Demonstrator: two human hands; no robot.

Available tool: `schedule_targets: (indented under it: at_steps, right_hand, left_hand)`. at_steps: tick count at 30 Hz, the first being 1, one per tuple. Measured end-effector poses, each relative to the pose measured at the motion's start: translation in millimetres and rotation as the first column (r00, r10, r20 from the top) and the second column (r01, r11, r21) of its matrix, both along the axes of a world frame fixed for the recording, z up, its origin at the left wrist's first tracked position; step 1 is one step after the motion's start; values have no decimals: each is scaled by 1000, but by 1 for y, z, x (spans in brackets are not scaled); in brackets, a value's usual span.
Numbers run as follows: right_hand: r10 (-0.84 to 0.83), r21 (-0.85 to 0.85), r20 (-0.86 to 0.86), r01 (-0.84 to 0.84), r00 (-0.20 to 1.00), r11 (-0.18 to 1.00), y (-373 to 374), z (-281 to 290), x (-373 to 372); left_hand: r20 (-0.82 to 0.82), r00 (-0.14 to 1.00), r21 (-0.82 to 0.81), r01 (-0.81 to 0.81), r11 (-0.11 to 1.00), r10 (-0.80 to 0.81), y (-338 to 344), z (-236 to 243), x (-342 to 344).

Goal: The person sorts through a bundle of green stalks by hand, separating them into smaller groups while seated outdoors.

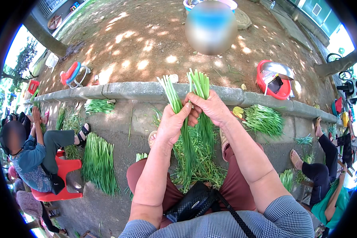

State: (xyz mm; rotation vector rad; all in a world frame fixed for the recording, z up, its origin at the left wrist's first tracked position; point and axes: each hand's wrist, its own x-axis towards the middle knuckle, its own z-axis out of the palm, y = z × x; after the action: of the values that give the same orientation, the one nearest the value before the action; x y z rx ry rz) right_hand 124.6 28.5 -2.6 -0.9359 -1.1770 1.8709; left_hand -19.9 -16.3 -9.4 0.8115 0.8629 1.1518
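Note:
Both my hands are raised in front of me, close together with the fingers touching. My left hand (173,122) is closed around a bunch of garlic chives (171,93), pale cut ends up and green leaves hanging down. In my right hand (210,108) is a second bunch of garlic chives (200,84), held upright with its pale ends at the top. The green ends of both bunches hang over a heap of loose green trimmings (198,170) on the ground between my feet. Some fingertips are hidden where the hands overlap.
Piles of chives lie at left (100,162) and right (264,120). A stone kerb (139,92) runs across ahead. Beyond it are a red basin (279,89) and a small stool (73,74). One person sits on a red chair (59,178) at left; others sit at right.

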Motion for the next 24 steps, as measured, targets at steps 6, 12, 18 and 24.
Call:
schedule_targets:
  at_steps: [6,12,18,24]
  right_hand:
    - [-133,-25,-95,131,987,991,7,0,7]
    - [-102,-78,-320,82,942,994,23,2,33]
    - [-178,-1,-114,179,977,984,17,7,25]
    - [-65,-82,-129,55,990,995,6,2,8]
  left_hand:
    - [-112,983,-71,-157,985,149,1,-2,-5]
    - [-111,992,-71,-64,995,56,1,3,-17]
    - [-75,992,-119,95,988,-104,-3,12,-15]
    - [-22,980,-65,196,978,-198,-4,7,-3]
